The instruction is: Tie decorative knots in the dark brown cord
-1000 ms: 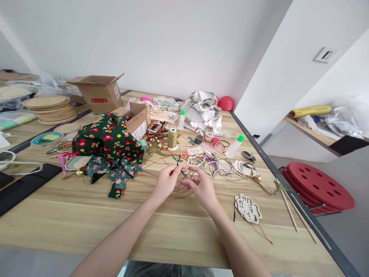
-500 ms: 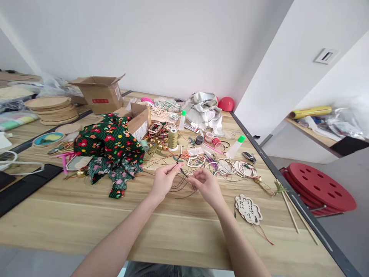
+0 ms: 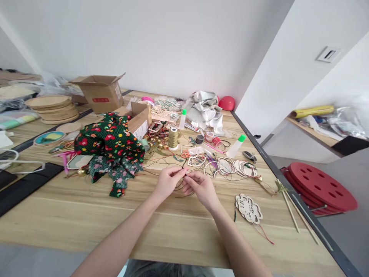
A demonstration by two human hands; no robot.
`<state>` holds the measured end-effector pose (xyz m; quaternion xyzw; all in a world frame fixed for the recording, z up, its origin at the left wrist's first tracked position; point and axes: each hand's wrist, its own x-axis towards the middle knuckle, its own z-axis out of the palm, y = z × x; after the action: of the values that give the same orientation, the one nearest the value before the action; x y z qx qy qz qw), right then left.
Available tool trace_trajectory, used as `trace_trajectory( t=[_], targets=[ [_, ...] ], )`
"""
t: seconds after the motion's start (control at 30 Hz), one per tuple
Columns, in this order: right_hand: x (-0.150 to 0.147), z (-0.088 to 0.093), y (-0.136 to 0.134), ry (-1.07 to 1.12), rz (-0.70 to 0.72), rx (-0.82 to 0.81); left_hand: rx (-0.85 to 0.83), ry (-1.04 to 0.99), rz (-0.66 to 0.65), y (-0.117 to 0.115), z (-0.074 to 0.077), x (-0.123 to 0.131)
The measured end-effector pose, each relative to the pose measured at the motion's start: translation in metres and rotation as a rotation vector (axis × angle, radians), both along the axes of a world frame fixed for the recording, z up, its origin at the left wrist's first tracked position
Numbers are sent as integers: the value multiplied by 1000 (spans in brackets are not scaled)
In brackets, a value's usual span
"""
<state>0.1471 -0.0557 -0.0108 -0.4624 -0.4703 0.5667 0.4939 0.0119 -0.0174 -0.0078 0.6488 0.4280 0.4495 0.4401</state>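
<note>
My trousers show at the near edge of the table. On the R side, approx. level w/ my forearm, a flower-shaped wooden tag lies flat, w/ handwriting on it and a thin red string trailing off its near end. Two sticks lie farther R, along the table's dark edge strip.

My hands meet mid-table, just above the tabletop. L hand pinches a dark cord btwn thumb & forefinger; a short end pokes up past the tips. R hand has thumb & forefinger pinched on the same cord, right beside the L fingertips; its other fingers curl loosely. The exact grip pt. is partly hidden by my fingers. Loose loops of thin cord lie on the table under & around both hands.

Just past them: more wooden cutouts, a car key and a green-capped bottle, tilted. L of my hands sits a bunched, fruit-print cloth. Behind the cords stands a gold thread spool, upright, w/ gold bells to its L.

Farther back: a small open box, a big open box, a crumpled grey cloth, then the white wall.
</note>
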Motion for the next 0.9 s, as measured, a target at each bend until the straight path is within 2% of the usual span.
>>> trace_trajectory(
  t=[0.1, 0.2, 0.33, 0.47, 0.6, 0.7, 0.9],
  targets=[
    [1, -8, 1, -176, -84, 108, 214, 194, 146, -1, -2, -1],
    [1, -12, 0, -422, -159, 262, 300, 273, 156, -4, -1, -1],
    [1, -14, -1, -532, -212, 320, 202, 211, 26, -8, -1, 2],
    [0, -14, -1, -510, -250, 285, -73, 44, -115, -6, -11, 7],
    [1, -14, 0, -453, -226, 248, -212, -94, -34, 0, -19, 8],
    [1, -16, 0, -430, -189, 246, -229, -132, 12, 3, -18, 7],
    [1, -18, -1, -416, -142, 239, -178, -69, 25, 2, -17, 8]
  ],
)
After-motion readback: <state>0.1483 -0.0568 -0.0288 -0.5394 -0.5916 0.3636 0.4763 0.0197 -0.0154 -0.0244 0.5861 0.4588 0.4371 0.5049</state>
